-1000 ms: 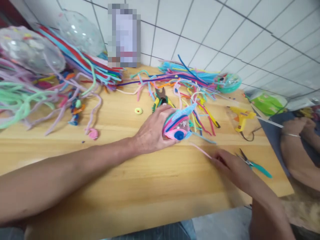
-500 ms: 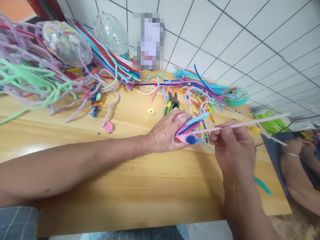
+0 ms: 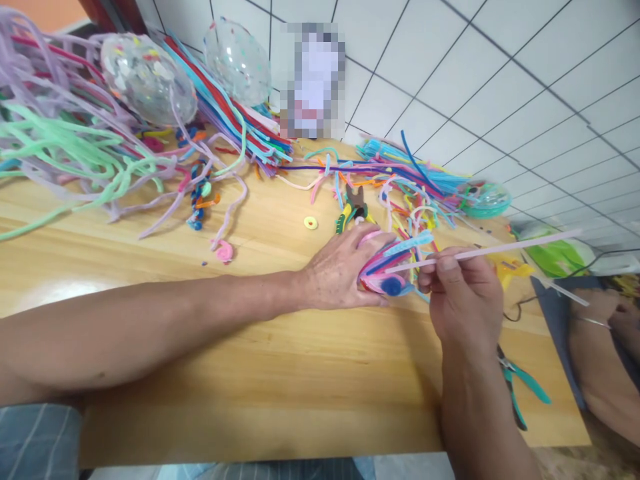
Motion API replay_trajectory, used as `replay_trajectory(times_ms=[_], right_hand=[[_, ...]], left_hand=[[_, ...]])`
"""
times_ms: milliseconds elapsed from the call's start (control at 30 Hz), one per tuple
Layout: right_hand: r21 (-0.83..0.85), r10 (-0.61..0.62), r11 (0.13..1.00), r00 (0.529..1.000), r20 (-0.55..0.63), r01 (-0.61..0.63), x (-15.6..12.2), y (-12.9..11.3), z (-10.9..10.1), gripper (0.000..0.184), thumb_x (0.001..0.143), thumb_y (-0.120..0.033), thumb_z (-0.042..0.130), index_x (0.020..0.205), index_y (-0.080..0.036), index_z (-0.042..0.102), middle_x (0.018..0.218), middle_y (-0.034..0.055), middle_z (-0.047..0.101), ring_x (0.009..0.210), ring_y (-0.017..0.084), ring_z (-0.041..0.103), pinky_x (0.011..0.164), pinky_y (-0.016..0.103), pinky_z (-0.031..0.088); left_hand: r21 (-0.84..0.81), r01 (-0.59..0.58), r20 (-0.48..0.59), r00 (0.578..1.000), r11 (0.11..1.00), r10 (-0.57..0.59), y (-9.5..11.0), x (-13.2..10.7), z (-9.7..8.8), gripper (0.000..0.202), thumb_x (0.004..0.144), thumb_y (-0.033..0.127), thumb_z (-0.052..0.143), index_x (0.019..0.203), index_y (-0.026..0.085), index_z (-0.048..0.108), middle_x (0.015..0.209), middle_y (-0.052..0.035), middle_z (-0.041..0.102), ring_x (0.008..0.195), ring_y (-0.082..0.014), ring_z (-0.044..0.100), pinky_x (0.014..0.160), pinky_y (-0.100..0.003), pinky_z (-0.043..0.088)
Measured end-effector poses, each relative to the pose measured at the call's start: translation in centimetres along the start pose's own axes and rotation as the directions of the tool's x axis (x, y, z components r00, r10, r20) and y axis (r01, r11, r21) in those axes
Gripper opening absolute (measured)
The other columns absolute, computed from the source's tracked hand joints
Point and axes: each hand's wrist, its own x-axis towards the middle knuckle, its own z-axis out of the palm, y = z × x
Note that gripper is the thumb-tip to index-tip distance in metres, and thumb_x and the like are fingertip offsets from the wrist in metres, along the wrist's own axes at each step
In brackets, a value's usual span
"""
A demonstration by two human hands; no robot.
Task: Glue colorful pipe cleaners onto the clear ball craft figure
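Observation:
My left hand (image 3: 337,270) is wrapped round a colourful pipe-cleaner craft piece (image 3: 385,261) in pink, blue and light blue, with a dark blue coil (image 3: 391,286) on its near side. Much of the piece is hidden under my palm. Pinched between the thumb and fingers of my right hand (image 3: 463,287) is a long pale pink pipe cleaner (image 3: 520,246). Its left end reaches the craft piece; whether it is fixed there I cannot tell. Just beyond my left hand lie pliers (image 3: 357,200) with yellow and green handles.
Pipe-cleaner bundles (image 3: 235,127) and a clear, speckled balloon-like ball (image 3: 150,80) line the tiled wall. A yellow ring (image 3: 311,223) and a pink coil (image 3: 225,251) lie on the wooden table (image 3: 240,373). Teal-handled pliers (image 3: 531,383) sit beside my right forearm. Another person's arm (image 3: 600,353) is at right.
The view has shifted slightly, so most things appear farther right. My right hand sits a little closer to the craft piece, and more of the teal-handled pliers shows. Both grips stay the same.

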Motion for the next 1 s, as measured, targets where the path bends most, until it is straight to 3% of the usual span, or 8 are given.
replay_trajectory(times_ms=[100,233,367,467,600,1000], right_hand=[[-0.005,-0.005,1.0,1.0,0.001,0.005,-0.1,0.2,0.0,0.04,0.084,-0.057,0.095,0.085,-0.025,0.071,0.071,-0.0037,0.068,0.057,0.012,0.06,0.05,0.024,0.047],[-0.018,-0.005,1.0,1.0,-0.001,0.005,-0.2,0.6,-0.2,0.037,0.087,-0.056,0.093,0.088,-0.025,0.073,0.073,-0.0033,0.07,0.058,0.012,0.061,0.052,0.025,0.049],[-0.014,0.005,1.0,1.0,-0.006,-0.005,-0.1,1.0,-0.4,0.038,0.085,-0.056,0.095,0.088,-0.025,0.074,0.072,-0.0031,0.071,0.059,0.012,0.062,0.053,0.025,0.05],[-0.007,-0.007,1.0,1.0,-0.003,0.007,-0.1,1.3,-0.5,0.036,0.086,-0.055,0.095,0.087,-0.025,0.075,0.072,-0.003,0.071,0.059,0.012,0.062,0.053,0.024,0.05],[0.012,-0.018,1.0,1.0,0.0,0.018,0.0,1.6,-0.6,0.034,0.086,-0.053,0.095,0.087,-0.025,0.077,0.072,-0.003,0.071,0.059,0.011,0.062,0.052,0.024,0.049],[0.009,-0.014,1.0,1.0,-0.001,0.014,-0.1,2.0,-0.7,0.031,0.088,-0.051,0.095,0.09,-0.024,0.079,0.072,-0.0031,0.071,0.061,0.012,0.064,0.053,0.023,0.05]], left_hand=[[-0.014,0.019,0.0,1.0,1.0,-0.019,0.1,0.0,0.1,0.111,0.077,0.074,0.093,0.163,0.025,0.041,0.161,-0.0234,0.053,0.153,-0.0458,0.052,0.127,-0.072,0.047],[-0.008,0.008,-0.008,1.0,1.0,-0.008,0.3,0.0,-0.2,0.107,0.084,0.084,0.081,0.162,0.023,0.043,0.159,-0.0234,0.054,0.153,-0.045,0.053,0.128,-0.069,0.048],[-0.058,-0.035,-0.007,0.999,0.998,0.035,0.5,-0.1,-0.7,0.077,0.106,0.069,0.061,0.164,0.023,0.042,0.157,-0.0224,0.056,0.152,-0.0414,0.053,0.127,-0.068,0.048],[-0.086,-0.036,-0.01,0.999,0.996,0.035,0.4,-0.3,-0.9,0.061,0.114,0.056,0.048,0.165,0.023,0.04,0.159,-0.0217,0.055,0.154,-0.0386,0.052,0.129,-0.067,0.046],[-0.091,-0.026,-0.006,1.0,0.996,0.025,0.3,-0.4,-1.0,0.056,0.117,0.051,0.039,0.166,0.022,0.041,0.16,-0.0222,0.054,0.155,-0.0363,0.051,0.13,-0.064,0.045],[-0.037,-0.021,0.026,0.999,0.999,0.022,0.1,-0.3,-0.9,0.058,0.116,0.05,0.042,0.166,0.022,0.041,0.161,-0.0222,0.053,0.154,-0.0373,0.051,0.128,-0.065,0.047]])
